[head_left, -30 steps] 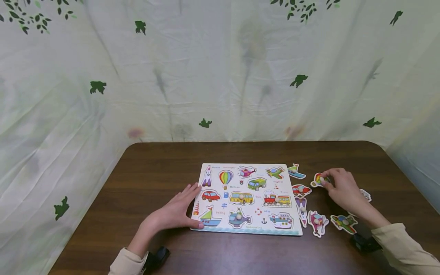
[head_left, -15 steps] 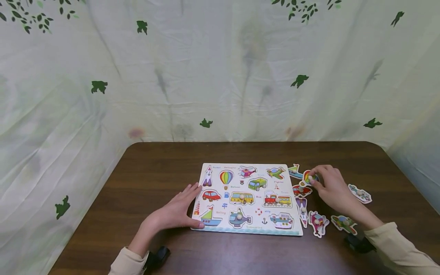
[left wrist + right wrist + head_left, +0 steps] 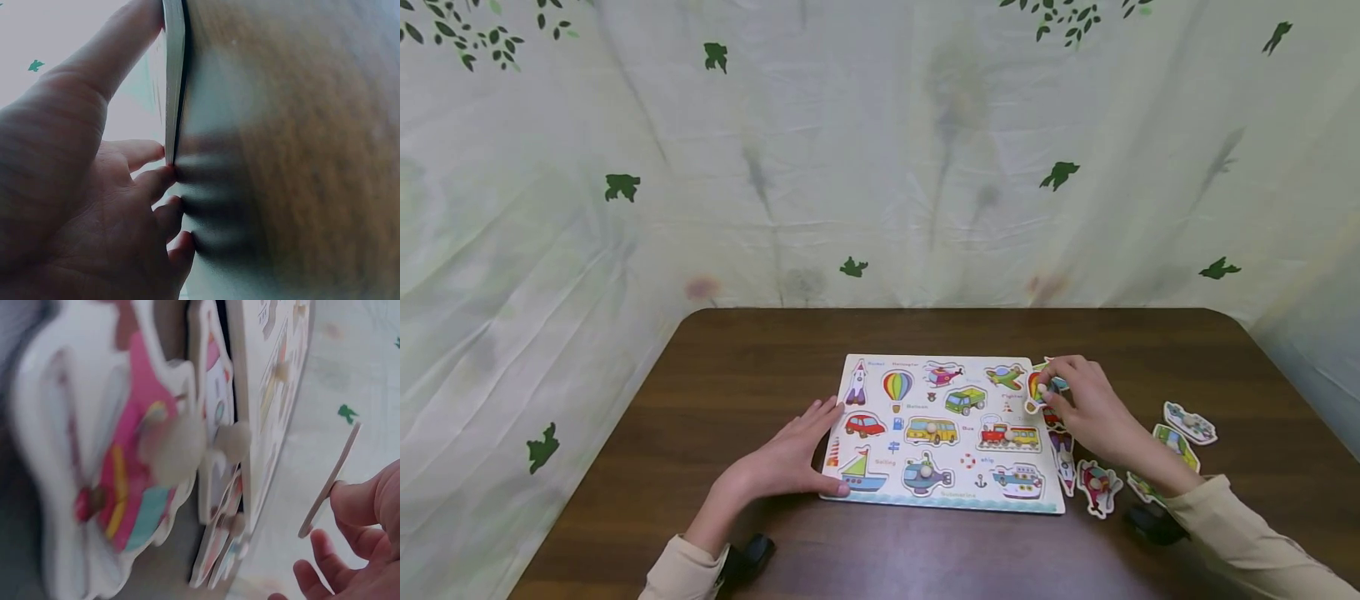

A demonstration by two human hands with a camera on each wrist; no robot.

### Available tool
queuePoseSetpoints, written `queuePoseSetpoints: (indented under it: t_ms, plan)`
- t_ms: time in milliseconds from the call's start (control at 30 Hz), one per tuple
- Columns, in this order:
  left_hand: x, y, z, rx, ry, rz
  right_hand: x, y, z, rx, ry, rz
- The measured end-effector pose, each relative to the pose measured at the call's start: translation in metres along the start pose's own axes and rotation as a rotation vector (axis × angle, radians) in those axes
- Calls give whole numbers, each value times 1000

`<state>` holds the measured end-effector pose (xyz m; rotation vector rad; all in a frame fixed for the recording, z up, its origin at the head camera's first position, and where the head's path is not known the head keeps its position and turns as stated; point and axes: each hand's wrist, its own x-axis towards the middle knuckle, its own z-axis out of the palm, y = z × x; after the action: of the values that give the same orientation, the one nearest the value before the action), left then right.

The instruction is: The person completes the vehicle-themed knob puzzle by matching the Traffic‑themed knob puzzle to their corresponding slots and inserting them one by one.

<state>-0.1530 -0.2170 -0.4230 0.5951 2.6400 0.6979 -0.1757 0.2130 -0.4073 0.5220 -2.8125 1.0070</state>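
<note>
My right hand [image 3: 1086,408] pinches the balloon puzzle piece [image 3: 1033,392] over the upper right edge of the puzzle board [image 3: 973,367]. In the right wrist view the balloon piece [image 3: 331,478] shows edge-on, held up off the table between thumb and fingers. My left hand [image 3: 786,446] rests at the board's left side, thumb on its near corner, fingers spread along the edge in the left wrist view. The bus [image 3: 931,431], train [image 3: 1009,437] and submarine [image 3: 927,475] pieces sit in the board, their knobs showing.
Right of the board lie a rocket piece [image 3: 1064,458], a pink helicopter piece [image 3: 1099,487], a ship piece [image 3: 1190,422] and a green truck piece [image 3: 1177,446]. A fighter plane piece [image 3: 1141,487] is partly under the forearm. The red car piece [image 3: 1052,418] is partly hidden by my hand.
My right hand has carried the balloon piece leftward from the table to the board's right edge, uncovering the ship and truck pieces. The left hand stays on the board.
</note>
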Motion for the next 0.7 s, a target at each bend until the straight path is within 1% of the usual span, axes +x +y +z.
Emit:
queuePoseSetpoints:
  t_ms: [267, 467, 700]
  plan:
    - [0, 1, -1, -2, 1, 1, 10, -10, 12, 34, -31, -85]
    - [-1, 1, -1, -4, -2, -3, 19, -16, 21, 40, -51, -126]
    - [-1, 1, 0, 1, 0, -12, 29, -24, 31, 28, -92, -206]
